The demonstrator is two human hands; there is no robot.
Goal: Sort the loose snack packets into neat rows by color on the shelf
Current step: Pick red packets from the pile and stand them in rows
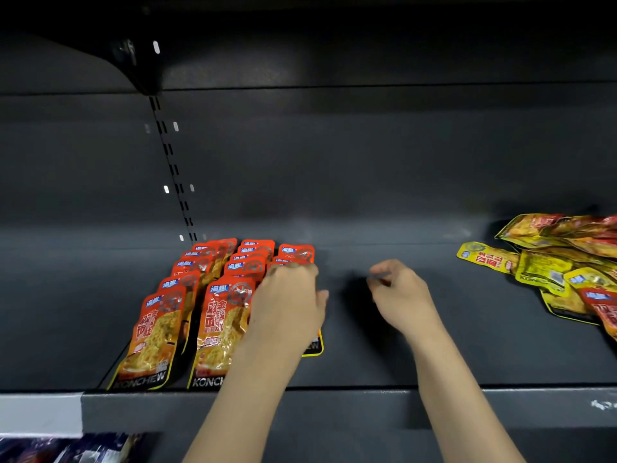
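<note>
Bare-skinned, both hands reach in from the bottom of the frame over the dark grey metal shelf. The left hand, at centre left, lies on the third, rightmost row of orange-red foil snack packets; its fingers curl down onto a packet in that row, though whether they pinch it or only press on it cannot be told, since the hand covers most of the packet. A black and yellow packet corner pokes out below the wrist. The right hand, at centre, hovers just above the bare shelf, fingers loosely curled with the thumb close to the fingertips; nothing shows between them.

Outward to the left, the orange-red packets lie flat in three rows running back toward the rear panel, each overlapping the one behind, with KONCHEW printed along the near edges. Well apart, at the right edge of the frame, a loose heap of yellow foil snack packets sits mixed with a few red ones, lying at odd angles. A slotted black upright runs up the back panel at upper left. Blurred dark packages show on the level below, at lower left.
</note>
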